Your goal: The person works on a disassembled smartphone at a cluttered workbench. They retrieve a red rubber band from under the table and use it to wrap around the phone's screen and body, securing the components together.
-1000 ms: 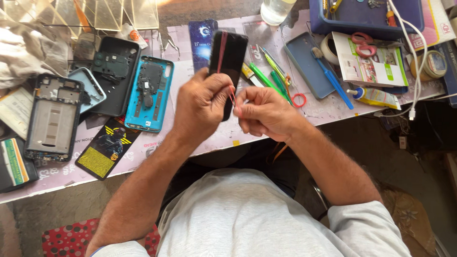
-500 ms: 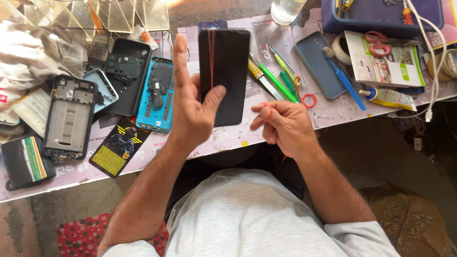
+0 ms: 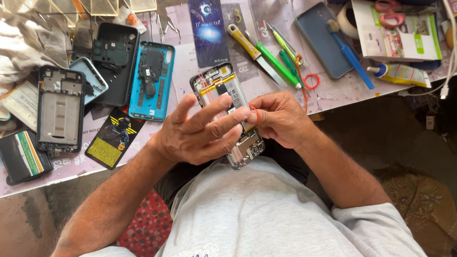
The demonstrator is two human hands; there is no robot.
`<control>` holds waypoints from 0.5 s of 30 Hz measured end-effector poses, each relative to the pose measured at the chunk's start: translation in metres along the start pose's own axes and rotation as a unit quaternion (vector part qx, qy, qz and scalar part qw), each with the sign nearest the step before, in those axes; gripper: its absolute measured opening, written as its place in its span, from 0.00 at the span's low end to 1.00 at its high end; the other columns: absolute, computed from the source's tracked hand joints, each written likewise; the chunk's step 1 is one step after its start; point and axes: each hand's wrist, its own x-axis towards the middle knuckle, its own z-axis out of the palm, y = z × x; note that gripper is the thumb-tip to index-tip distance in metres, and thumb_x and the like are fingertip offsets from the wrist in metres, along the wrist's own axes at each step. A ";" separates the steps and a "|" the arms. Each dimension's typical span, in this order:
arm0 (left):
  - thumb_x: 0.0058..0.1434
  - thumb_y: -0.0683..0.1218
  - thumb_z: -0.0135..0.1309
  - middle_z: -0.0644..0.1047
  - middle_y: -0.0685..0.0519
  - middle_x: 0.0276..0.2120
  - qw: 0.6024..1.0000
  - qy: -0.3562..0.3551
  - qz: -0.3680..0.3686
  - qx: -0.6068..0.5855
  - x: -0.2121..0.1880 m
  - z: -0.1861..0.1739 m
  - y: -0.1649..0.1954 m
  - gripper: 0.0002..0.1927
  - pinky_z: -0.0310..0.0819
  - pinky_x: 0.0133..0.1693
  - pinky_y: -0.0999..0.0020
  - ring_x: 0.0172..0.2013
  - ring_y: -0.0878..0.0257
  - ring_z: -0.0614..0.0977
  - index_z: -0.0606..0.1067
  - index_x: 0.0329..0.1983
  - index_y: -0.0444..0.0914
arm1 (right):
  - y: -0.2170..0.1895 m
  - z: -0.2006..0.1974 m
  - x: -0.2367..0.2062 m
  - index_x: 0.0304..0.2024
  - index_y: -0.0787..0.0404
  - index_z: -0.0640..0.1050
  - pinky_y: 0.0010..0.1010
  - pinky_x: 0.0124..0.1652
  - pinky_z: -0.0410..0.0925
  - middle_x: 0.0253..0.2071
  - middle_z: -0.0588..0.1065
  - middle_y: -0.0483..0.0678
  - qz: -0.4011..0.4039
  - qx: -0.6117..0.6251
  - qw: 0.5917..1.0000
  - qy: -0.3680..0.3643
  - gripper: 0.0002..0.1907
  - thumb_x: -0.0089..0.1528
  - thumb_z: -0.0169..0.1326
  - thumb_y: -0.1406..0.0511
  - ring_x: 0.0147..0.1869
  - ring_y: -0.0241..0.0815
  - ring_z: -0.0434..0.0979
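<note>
– Phone (image 3: 223,90), back cover off, battery and board bare; where exactly?

– Lifted off the table (image 3: 333,95), slanting above the near edge and the lap, between both hands. Top end clear in view, bottom end peeking out under the left hand (image 3: 200,131).

– Hands?

– Left hand half open, fingers (image 3: 209,107) spread and laid flat across the middle of the phone, steadying rather than clamping. Right hand (image 3: 281,119) bunched at the right long edge, fingertips pinched on a thin red band (image 3: 256,114) stretched off that edge. Cannot tell whether looped right round the body, though faint red lines visible near both ends.

– Handling?

– Probably light and stiff along the frame, yet fragile opened up like this: exposed board, thin ribbon cables, a soft battery better not pressed or bent. Likely slick on the glass side underneath, hidden here.

– Best hold?

– Along the two long side rails, thumb on one, fingers on the other, palm beneath for support. No pressure on the battery or on the connectors near the top. Band springy, liable to slip off a smooth corner, so best seated well inside the end.

– Nearby?

– Blue shell (image 3: 151,81) and dark frame (image 3: 61,109) lying well to the left on the table; green-handled tools (image 3: 276,59) and a loose red ring (image 3: 312,82) just beyond the right hand.
</note>
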 end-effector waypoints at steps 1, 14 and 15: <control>0.77 0.50 0.59 0.72 0.54 0.69 1.000 0.005 -0.022 -0.002 -0.002 0.002 0.001 0.08 0.28 0.77 0.47 0.69 0.52 0.69 0.74 0.56 0.50 | 0.002 0.002 0.000 0.43 0.71 0.81 0.20 0.19 0.63 0.28 0.76 0.46 -0.008 0.005 1.000 0.004 0.13 0.62 0.65 0.66 0.21 0.29 0.69; 0.70 0.47 0.52 0.76 0.42 0.57 0.526 0.169 -0.548 -0.628 0.006 0.023 0.001 0.34 0.77 0.54 0.65 0.51 0.62 0.80 0.55 0.74 0.30 | 0.013 0.012 0.009 0.44 0.70 0.81 0.19 0.22 0.60 0.32 0.79 0.47 -0.160 -0.020 0.984 0.073 0.11 0.62 0.65 0.69 0.24 0.27 0.67; 0.71 0.46 0.51 0.77 0.42 0.56 0.504 0.166 -0.546 -0.649 0.008 0.027 0.002 0.32 0.77 0.55 0.66 0.52 0.63 0.80 0.57 0.74 0.29 | 0.016 0.012 0.011 0.44 0.70 0.81 0.18 0.23 0.60 0.32 0.79 0.47 -0.153 -0.016 0.985 0.072 0.11 0.62 0.65 0.68 0.24 0.27 0.67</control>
